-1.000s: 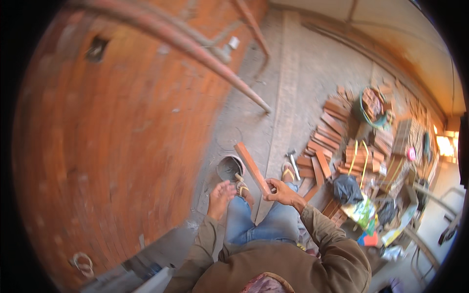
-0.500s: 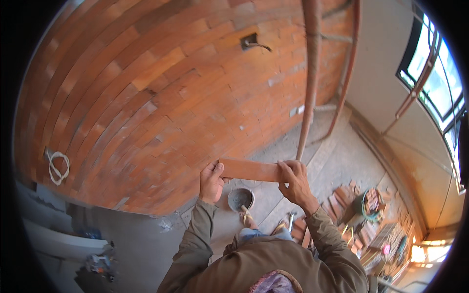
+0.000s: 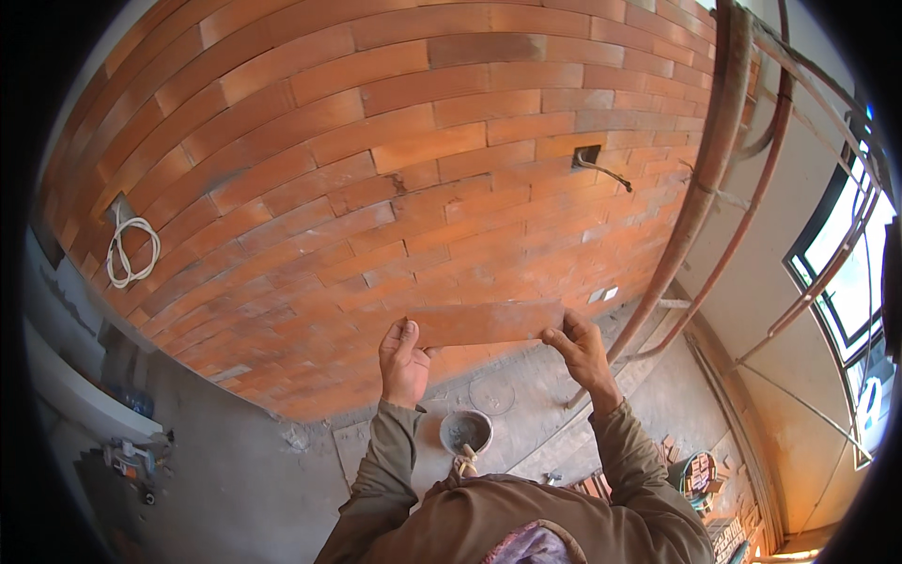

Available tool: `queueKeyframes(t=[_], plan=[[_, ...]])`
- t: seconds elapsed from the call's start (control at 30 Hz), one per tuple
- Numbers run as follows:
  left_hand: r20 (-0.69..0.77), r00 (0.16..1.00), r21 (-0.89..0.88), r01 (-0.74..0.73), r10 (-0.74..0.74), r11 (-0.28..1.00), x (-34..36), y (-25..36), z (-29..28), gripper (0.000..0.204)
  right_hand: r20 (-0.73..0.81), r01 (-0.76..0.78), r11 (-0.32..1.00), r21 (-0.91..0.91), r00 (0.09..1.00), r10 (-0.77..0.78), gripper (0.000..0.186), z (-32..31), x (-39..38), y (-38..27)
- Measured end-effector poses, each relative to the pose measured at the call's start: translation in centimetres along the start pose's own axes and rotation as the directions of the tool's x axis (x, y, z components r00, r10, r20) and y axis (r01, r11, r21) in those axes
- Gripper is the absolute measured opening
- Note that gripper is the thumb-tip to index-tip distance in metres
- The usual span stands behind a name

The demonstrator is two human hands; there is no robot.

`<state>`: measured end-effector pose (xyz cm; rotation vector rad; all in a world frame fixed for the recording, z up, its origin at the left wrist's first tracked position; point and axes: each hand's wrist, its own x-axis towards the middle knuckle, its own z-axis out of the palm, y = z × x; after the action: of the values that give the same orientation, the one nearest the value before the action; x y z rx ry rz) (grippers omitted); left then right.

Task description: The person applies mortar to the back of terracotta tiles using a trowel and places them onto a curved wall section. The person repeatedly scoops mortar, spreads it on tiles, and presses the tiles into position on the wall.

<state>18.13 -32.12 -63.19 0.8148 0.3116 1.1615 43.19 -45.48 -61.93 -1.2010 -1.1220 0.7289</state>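
Observation:
Between my two hands I hold a long, thin brick tile [image 3: 484, 322], orange-red and roughly level, in front of the brick-clad wall [image 3: 376, 216]. My left hand [image 3: 404, 365] grips its left end, thumb on the near face. Its right end is pinched by my right hand [image 3: 578, 348], with the thumb below and the fingers over the edge. Below the tile, a bucket [image 3: 466, 432] with grey contents stands on the floor by my foot.
Metal scaffold poles [image 3: 700, 188] rise at the right, near a window [image 3: 841, 244]. Loose tiles and a tub [image 3: 697, 475] lie at the lower right. A wall box with wires [image 3: 587, 157] and a white cable loop [image 3: 132, 252] interrupt the brickwork. A power tool [image 3: 130, 461] rests lower left.
The view has tilted up and turned, showing more of the wall. Both hands still hold the brick tile, now nearer the wall in the picture; the right hand has shifted slightly right.

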Motion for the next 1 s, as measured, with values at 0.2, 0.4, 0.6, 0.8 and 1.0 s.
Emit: queueKeyframes(t=[0.2,0.4,0.6,0.8,1.0], plan=[[0.007,0.998,0.095,-0.062,0.061,0.994,2.2,3.5,-2.9,0.027,-0.016,0.069,0.997,0.019,0.998,-0.069,0.027,3.9,4.2,0.1],[0.086,0.959,0.39,-0.282,0.27,0.877,4.6,5.4,-6.0,0.03,-0.026,0.121,0.992,0.043,0.992,-0.12,0.026,6.4,8.0,0.3],[0.217,0.873,0.663,-0.46,0.437,0.591,6.6,8.4,-5.1,0.032,-0.072,0.198,0.975,0.103,0.979,-0.191,0.027,7.6,12.4,-1.0],[0.36,0.718,0.73,-0.614,0.596,0.3,10.1,10.6,-3.5,0.029,-0.021,0.429,0.898,-0.093,0.901,-0.433,0.032,6.0,19.1,-3.5],[0.533,0.517,0.724,-0.688,0.67,-0.046,14.8,18.2,4.8,0.027,0.063,0.761,0.603,-0.24,0.632,-0.772,0.035,4.0,26.7,-13.7]])
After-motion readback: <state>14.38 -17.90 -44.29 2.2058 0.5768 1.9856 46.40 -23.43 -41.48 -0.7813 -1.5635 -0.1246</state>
